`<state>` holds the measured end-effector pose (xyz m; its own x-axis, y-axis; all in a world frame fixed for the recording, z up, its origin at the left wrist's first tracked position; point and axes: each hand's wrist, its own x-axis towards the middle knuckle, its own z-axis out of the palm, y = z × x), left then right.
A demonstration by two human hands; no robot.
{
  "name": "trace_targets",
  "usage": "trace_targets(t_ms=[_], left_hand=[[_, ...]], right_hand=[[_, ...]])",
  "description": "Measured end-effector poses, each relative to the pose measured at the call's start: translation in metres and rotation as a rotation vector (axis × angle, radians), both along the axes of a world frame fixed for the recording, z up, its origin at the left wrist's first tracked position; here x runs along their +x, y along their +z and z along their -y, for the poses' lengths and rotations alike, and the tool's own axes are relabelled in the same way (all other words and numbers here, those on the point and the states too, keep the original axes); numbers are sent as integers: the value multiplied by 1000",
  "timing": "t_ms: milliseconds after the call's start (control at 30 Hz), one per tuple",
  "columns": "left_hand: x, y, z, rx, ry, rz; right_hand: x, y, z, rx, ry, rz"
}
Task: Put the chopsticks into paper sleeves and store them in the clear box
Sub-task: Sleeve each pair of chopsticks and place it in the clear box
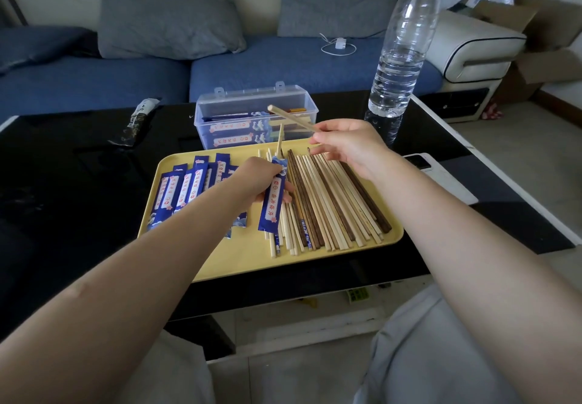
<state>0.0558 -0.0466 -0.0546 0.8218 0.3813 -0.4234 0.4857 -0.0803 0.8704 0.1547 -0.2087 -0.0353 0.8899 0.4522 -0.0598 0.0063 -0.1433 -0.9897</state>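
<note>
A home living room: blue sofa [283,66] (grey cushions [170,19]) behind a black coffee table [78,183].

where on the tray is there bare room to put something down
Bare strip along the tray's near edge, below the chopsticks. The left is crowded with sleeves, the right with chopsticks.

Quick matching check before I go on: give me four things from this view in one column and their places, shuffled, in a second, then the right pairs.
1. pale chopstick
2. blue sleeve
3. clear box
4. water bottle

A. behind the yellow tray
B. standing at the table's right rear
C. pinched in the right hand
D. gripped by the left hand, one chopstick poking out

Pairs: 1-C, 2-D, 3-A, 4-B
</note>
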Motion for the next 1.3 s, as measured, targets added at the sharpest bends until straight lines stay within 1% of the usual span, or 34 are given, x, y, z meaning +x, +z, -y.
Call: trace_targets(t_ms=[67, 167, 233, 267, 333, 400, 433, 467, 533, 667, 900, 1033, 1133, 1300], left_hand=[[1, -1, -1, -6, 1, -3], [1, -3, -1, -8, 0, -11], [2, -4, -2, -6, 1, -15], [3, -5, -2, -2, 0, -20], [4, -8, -2, -1, -6, -34], [4, -10, -2, -3, -14, -50], [4, -11, -2, -1, -18, -56], [5, -11, -2, 1, -22, -61], [5, -12, -3, 6, -24, -68], [4, -11, -2, 9, -27, -73], [4, -8, 0, 6, -29, -91], [3, -8, 0, 6, -33, -90], [3, -8, 0, 9, -34, -90], [3, -9, 0, 6, -42, -82]], right_hand=[[0, 0, 0, -12, -46, 56], [-1, 2, -1, 17, -109, 73], [0, 3, -1, -65, -159, 103], [1, 2, -1, -157, -167, 130], [3, 0, -1, -440, -115, 162], [3, -5, 2, -769, 9, 144], [3, -6, 3, -902, 77, 129], [3, -7, 4, -994, 130, 115], [2, -6, 4, -1085, 163, 116], [-2, -2, 1, -1148, 135, 186], [-9, -7, -7, -1180, 110, 194], [-10, -6, -8, -1157, 139, 207], [-9, -3, -4, -1180, 128, 209], [-8, -5, -4, -1206, 124, 290]])
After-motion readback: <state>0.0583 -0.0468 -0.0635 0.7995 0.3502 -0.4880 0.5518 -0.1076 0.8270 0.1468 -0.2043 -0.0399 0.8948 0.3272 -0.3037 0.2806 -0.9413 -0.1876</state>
